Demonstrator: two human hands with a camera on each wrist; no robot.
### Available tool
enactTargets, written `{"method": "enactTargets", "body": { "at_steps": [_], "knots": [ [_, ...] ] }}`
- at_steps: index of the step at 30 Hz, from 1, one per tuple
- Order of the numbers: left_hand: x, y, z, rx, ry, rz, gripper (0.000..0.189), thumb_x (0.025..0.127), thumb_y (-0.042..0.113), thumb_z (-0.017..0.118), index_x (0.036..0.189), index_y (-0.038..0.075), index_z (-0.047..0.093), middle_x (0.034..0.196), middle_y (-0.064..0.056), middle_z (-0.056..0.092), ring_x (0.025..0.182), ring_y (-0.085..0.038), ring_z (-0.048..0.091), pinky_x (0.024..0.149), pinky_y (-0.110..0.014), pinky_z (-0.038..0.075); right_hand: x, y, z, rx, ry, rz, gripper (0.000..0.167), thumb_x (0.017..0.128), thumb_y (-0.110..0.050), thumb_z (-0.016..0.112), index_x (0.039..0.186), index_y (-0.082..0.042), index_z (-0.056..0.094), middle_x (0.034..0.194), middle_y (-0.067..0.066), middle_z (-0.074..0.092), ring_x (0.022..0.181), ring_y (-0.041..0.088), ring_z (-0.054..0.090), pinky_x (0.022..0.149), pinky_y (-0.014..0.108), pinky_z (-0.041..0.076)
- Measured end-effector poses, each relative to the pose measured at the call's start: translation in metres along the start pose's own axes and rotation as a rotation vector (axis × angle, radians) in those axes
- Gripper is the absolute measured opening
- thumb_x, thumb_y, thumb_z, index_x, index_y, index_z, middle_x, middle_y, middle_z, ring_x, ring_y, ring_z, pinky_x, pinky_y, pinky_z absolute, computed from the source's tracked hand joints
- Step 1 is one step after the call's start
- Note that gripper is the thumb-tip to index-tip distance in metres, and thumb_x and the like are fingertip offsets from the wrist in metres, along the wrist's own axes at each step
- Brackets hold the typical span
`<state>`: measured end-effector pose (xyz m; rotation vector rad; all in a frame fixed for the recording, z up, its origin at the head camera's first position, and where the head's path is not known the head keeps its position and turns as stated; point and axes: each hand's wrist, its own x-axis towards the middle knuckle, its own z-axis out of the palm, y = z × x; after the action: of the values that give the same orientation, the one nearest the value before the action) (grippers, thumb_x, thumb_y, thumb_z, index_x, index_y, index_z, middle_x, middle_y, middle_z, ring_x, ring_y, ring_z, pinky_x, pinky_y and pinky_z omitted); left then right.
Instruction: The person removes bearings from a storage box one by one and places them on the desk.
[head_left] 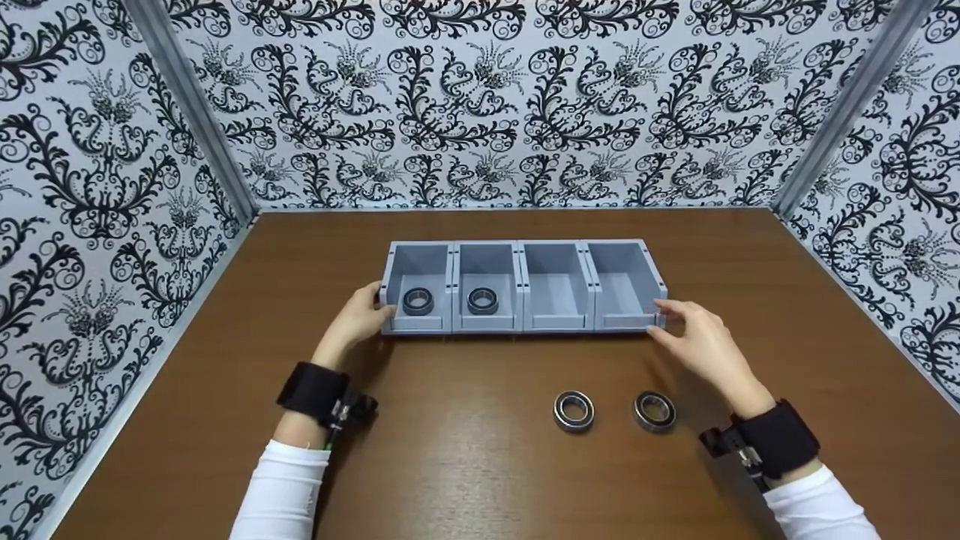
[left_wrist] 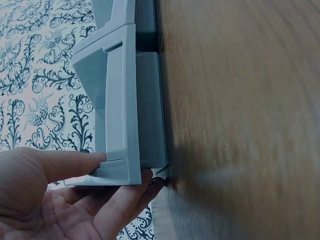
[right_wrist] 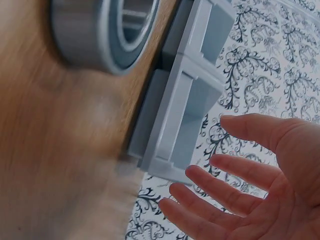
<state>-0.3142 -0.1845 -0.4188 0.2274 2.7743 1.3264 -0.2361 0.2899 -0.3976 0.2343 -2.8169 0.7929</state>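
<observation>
A row of grey storage bins (head_left: 559, 322) stands on the table, joined side by side. My left hand (head_left: 360, 315) grips its left end; in the left wrist view the thumb (left_wrist: 75, 165) lies over the front corner and the other fingers lie against the outer side. At the right end is my right hand (head_left: 697, 337), its fingers spread and nothing between them in the right wrist view. One ball bearing (head_left: 418, 301) lies in the leftmost bin and another bearing (head_left: 482, 301) in the bin beside it. The two right bins hold nothing.
In front of the bins, two more bearings lie on the brown table (head_left: 450, 465): a left one (head_left: 574, 411) and a right one (head_left: 655, 411) near the right forearm. Patterned walls (head_left: 480, 112) enclose the table at the back and sides.
</observation>
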Motion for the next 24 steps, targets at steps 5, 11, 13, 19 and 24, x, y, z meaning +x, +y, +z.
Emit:
{"method": "enactTargets", "body": {
  "at_steps": [5,11,13,19,24],
  "knots": [
    [-0.001,0.000,0.000,-0.006,-0.006,0.003,0.050,0.096,0.000,0.048,0.143,-0.014,0.040,0.136,-0.033,0.055,0.123,-0.039,0.056,0.105,-0.049,0.046,0.002,0.009,0.000,0.008,0.007,0.024,0.048,0.093,-0.017,0.068,0.134,0.006,0.058,0.124,0.029,0.065,0.112,0.046,0.063,0.096,0.063,0.044],
    [-0.002,0.000,0.000,-0.027,-0.027,0.002,0.053,0.098,0.001,0.047,0.147,-0.014,0.035,0.142,-0.034,0.049,0.128,-0.043,0.054,0.105,-0.048,0.047,0.003,0.016,0.000,0.020,0.016,0.065,0.047,0.094,-0.018,0.065,0.135,0.005,0.057,0.125,0.030,0.064,0.111,0.047,0.064,0.096,0.062,0.045],
    [-0.002,0.000,0.000,-0.034,-0.021,-0.004,0.052,0.098,0.001,0.048,0.146,-0.014,0.036,0.142,-0.033,0.050,0.128,-0.042,0.054,0.105,-0.048,0.047,0.004,0.018,0.000,0.014,0.017,0.075,0.048,0.095,-0.019,0.064,0.135,0.005,0.056,0.126,0.031,0.063,0.111,0.047,0.063,0.095,0.062,0.046],
    [-0.002,0.001,0.001,-0.042,-0.005,0.003,0.050,0.097,-0.001,0.048,0.143,-0.015,0.039,0.137,-0.034,0.054,0.126,-0.041,0.056,0.106,-0.048,0.046,0.007,0.024,0.001,0.008,0.034,0.114,0.050,0.095,-0.023,0.065,0.135,0.005,0.056,0.125,0.031,0.064,0.110,0.046,0.064,0.091,0.061,0.047],
    [-0.002,0.001,0.001,-0.029,0.001,0.014,0.049,0.096,-0.002,0.048,0.143,-0.015,0.039,0.135,-0.034,0.055,0.125,-0.041,0.056,0.107,-0.048,0.046,0.012,0.028,0.003,0.005,0.013,0.129,0.053,0.095,-0.024,0.065,0.137,0.005,0.054,0.123,0.031,0.065,0.111,0.048,0.062,0.092,0.064,0.046]
  ]
}}
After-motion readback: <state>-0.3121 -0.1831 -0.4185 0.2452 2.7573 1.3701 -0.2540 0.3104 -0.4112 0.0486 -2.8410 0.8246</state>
